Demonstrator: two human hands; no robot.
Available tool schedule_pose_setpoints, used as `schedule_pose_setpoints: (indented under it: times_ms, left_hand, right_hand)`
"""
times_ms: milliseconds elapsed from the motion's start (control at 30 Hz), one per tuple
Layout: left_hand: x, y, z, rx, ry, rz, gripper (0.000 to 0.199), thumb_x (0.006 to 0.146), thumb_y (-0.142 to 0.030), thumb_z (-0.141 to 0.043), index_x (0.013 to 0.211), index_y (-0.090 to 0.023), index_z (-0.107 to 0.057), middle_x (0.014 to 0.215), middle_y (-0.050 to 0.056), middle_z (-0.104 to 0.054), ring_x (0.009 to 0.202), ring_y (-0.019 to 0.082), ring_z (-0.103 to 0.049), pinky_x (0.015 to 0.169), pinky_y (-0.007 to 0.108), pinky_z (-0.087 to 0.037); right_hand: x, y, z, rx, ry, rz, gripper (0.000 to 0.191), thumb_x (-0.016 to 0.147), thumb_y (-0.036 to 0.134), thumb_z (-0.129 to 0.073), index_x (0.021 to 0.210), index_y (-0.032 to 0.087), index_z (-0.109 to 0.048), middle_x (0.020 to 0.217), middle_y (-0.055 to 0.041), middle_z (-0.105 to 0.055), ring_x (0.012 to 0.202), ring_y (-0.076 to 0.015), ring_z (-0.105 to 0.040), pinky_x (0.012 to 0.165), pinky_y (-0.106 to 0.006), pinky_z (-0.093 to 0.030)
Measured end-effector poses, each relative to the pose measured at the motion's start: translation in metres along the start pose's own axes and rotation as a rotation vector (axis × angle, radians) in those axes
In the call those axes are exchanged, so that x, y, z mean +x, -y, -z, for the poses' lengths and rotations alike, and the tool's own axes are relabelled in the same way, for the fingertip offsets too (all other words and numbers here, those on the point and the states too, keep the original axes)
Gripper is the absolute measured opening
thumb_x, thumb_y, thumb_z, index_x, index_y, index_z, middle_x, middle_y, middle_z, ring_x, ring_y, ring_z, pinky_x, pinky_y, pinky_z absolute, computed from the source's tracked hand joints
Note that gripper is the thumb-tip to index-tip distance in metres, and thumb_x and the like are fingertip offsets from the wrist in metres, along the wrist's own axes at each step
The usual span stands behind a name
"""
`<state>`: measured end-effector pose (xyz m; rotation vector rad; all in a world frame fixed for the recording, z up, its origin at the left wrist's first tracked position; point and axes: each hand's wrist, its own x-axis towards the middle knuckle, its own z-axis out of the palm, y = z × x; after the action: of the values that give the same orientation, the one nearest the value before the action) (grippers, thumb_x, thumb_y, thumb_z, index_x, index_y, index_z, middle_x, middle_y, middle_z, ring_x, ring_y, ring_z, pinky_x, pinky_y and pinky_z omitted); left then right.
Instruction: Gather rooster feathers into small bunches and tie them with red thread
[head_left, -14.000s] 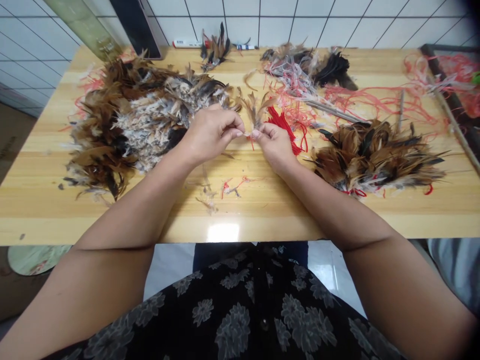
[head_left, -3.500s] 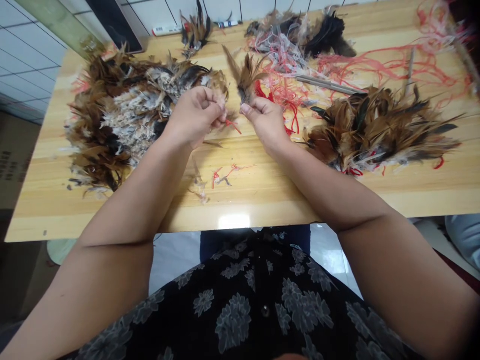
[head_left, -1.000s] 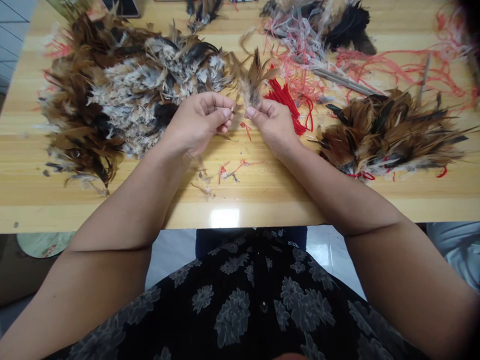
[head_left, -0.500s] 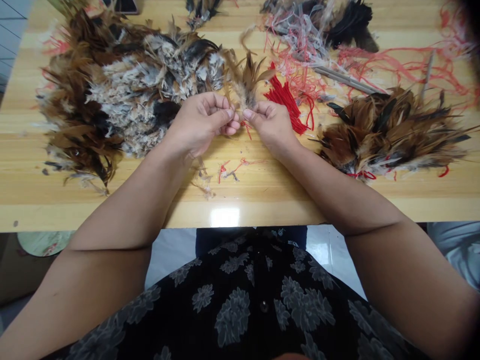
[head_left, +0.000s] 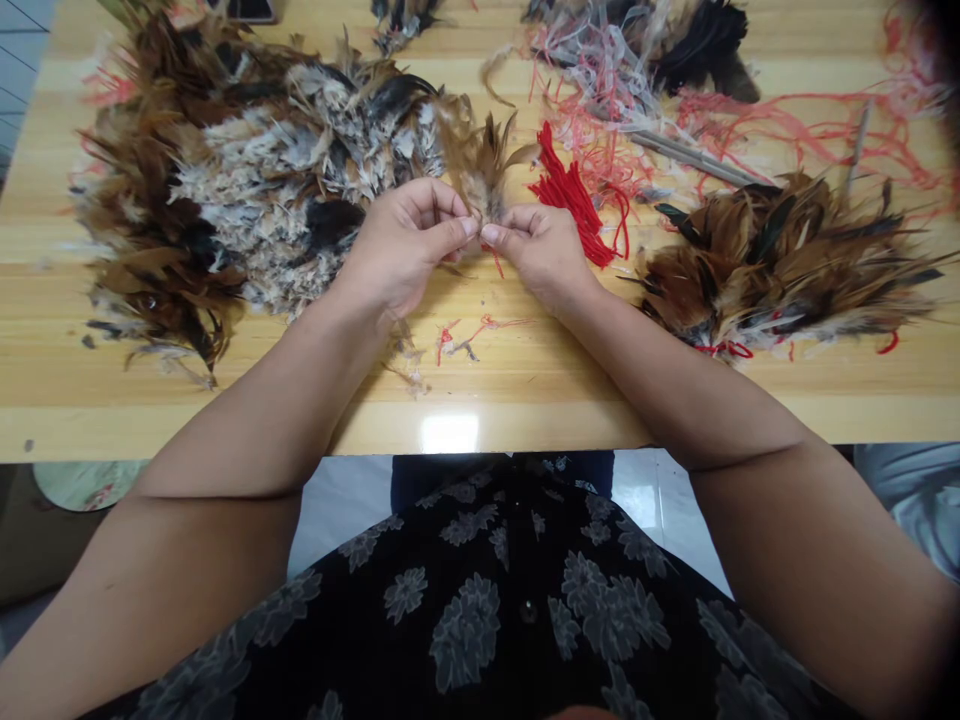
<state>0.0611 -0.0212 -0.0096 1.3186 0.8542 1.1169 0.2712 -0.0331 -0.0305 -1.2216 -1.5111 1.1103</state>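
My right hand (head_left: 541, 245) is closed, thumb and fingertips pinching the base of a small bunch of brown feathers (head_left: 491, 165) that fans upward. Fingers pinched, my left hand (head_left: 424, 235) meets it at the base and holds a thin brown feather (head_left: 456, 150) against the bunch's left side. Below the fingertips hangs a short red string (head_left: 498, 264). The feather quills are hidden between the fingers. Just right of the bunch lies a bundle of cut red strings (head_left: 574, 200).
A large heap of brown and grey feathers (head_left: 255, 190) covers the table's left side. Tied brown feather bunches (head_left: 772, 265) lie at right. Behind are pink and white plastic strands (head_left: 600, 70), black feathers (head_left: 701, 50) and a grey stick (head_left: 697, 158). Red scraps (head_left: 450, 338) lie near the front.
My left hand has moved slightly right, bringing its feather against the bunch in my right hand. The fingertips of both hands are now closer together.
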Motion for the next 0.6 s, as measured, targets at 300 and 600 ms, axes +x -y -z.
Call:
schedule_pose_setpoints:
  times_ms: [300, 600]
  left_hand:
    - [-0.013, -0.010, -0.019, 0.091, -0.080, 0.024, 0.063, 0.079, -0.069, -0.127, 0.085, -0.034, -0.075, 0.093, 0.003, -0.080, 0.089, 0.027, -0.065, 0.079, 0.042, -0.056]
    - [0.011, -0.016, 0.040, 0.449, -0.188, -0.122, 0.048, 0.092, -0.054, -0.122, 0.101, -0.030, -0.081, 0.101, 0.003, -0.067, 0.107, 0.029, -0.054, 0.118, 0.049, -0.053]
  right_hand:
    - [0.001, -0.002, 0.000, 0.012, 0.008, -0.016, 0.065, 0.102, 0.069, -0.104, 0.082, 0.028, -0.059, 0.076, 0.0034, -0.038, 0.082, -0.0184, -0.046, 0.080, -0.036, -0.059]
    - [0.002, -0.003, 0.001, 0.009, -0.018, -0.029, 0.050, 0.111, 0.045, -0.097, 0.084, 0.026, -0.060, 0.080, 0.0030, -0.048, 0.085, -0.0173, -0.050, 0.087, -0.034, -0.058]
